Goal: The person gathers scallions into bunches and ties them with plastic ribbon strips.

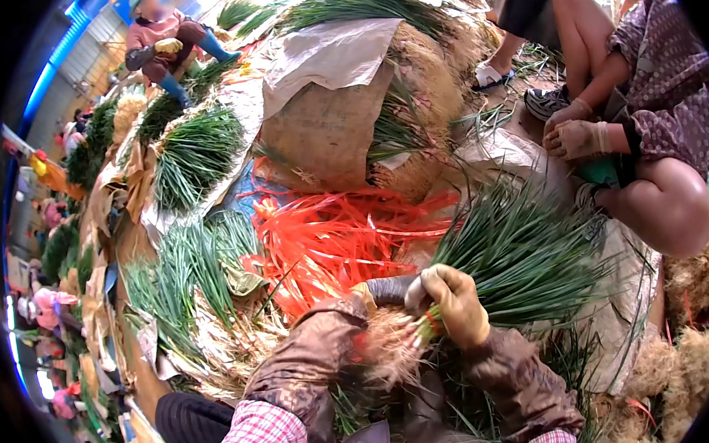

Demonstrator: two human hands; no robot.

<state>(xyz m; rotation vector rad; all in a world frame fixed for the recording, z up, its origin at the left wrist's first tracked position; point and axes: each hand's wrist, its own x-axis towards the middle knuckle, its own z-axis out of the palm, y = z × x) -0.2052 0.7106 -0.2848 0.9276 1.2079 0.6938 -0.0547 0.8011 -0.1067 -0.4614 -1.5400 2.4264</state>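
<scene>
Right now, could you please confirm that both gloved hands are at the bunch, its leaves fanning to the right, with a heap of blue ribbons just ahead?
Not quite: the ribbons are red, not blue, as the head view shows. The rest holds: the left hand and right hand, both gloved, are at the bunch, its leaves fanning right.

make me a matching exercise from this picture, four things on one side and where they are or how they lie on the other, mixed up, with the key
1. Loose, shiny red strips
2. Long-leaved green bunch with bushy tan roots
3. Whitish sheet
4. Blue boots

A. Partly covering a brown sheet
B. Gripped in the yellowish-gloved right hand
C. Worn by a person at upper left
D. Heaped near the middle of the picture

Pairs: 1-D, 2-B, 3-A, 4-C
</scene>
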